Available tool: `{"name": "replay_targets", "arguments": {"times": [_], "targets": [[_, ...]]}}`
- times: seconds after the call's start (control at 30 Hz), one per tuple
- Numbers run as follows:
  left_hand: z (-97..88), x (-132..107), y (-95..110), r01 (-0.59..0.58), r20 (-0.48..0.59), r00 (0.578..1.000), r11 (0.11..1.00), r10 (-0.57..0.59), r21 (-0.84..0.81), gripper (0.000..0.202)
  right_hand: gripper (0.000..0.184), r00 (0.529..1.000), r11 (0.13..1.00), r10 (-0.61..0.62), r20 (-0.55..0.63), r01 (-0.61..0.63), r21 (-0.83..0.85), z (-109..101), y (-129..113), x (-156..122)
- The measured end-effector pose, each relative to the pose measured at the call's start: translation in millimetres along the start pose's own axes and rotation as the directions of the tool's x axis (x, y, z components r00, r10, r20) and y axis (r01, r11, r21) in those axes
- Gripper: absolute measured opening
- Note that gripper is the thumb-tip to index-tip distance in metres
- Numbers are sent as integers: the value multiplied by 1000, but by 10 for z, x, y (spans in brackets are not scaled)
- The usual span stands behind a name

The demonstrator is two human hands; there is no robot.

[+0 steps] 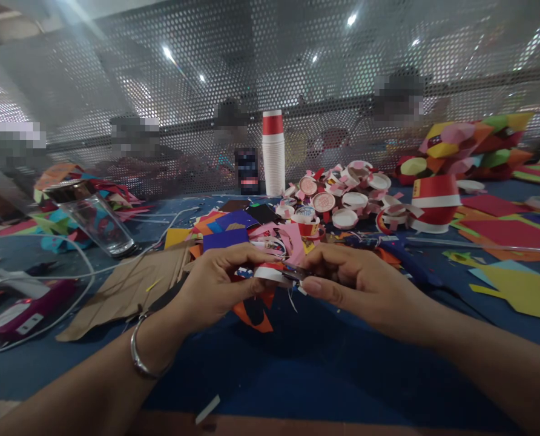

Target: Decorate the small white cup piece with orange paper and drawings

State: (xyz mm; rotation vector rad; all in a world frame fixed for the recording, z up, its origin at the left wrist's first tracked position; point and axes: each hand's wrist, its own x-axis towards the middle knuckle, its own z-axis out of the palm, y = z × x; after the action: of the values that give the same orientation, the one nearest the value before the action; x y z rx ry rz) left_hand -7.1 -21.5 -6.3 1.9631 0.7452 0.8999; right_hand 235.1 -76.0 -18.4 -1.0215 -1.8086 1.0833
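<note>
Behind a blue tabletop (297,387), a perforated grey screen (270,72) shows small bright lights (352,20).

My left hand (218,278) and right hand (365,284) are partly hiding what they're holding.
Nearer me than the cup stack (274,163), a white-and-red piece (267,274) is sitting partly covered, and a dark thing (294,274) is looking too blurred to name; left of the stack, a phone (247,171) is showing marks too small to read.

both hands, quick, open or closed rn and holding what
Left hand: closed, pinching a small red-and-white piece between thumb and fingers.
Right hand: closed, apparently on a thin dark item; too unclear to name.
</note>
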Motion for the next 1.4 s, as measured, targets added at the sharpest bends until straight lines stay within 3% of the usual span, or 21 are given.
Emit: {"name": "replay_targets", "arguments": {"times": [0.23,0.47,1.1,1.27,1.4], "targets": [[7,-18,-14,-9,-21,1000,997,10,81,25,26,1000,1000,14,-1,-14,-21,-1,-14,0],[38,-24,-1,-65,-26,997,988,69,138,22,28,1000,998,-5,-7,5,-57,0,13,10],[49,-26,-17,-67,-16,998,997,67,50,18,25,999,1000,3,-35,-3,3,24,8,-2],[36,-24,-21,-2,-52,999,1000,2,-3,28,26,999,1000,-3,-52,2,-16,13,14,-3],[30,-18,-30,8,-40,999,998,-11,-69,20,29,998,999,-9,-66,6,-49,9,25,-12]]}}
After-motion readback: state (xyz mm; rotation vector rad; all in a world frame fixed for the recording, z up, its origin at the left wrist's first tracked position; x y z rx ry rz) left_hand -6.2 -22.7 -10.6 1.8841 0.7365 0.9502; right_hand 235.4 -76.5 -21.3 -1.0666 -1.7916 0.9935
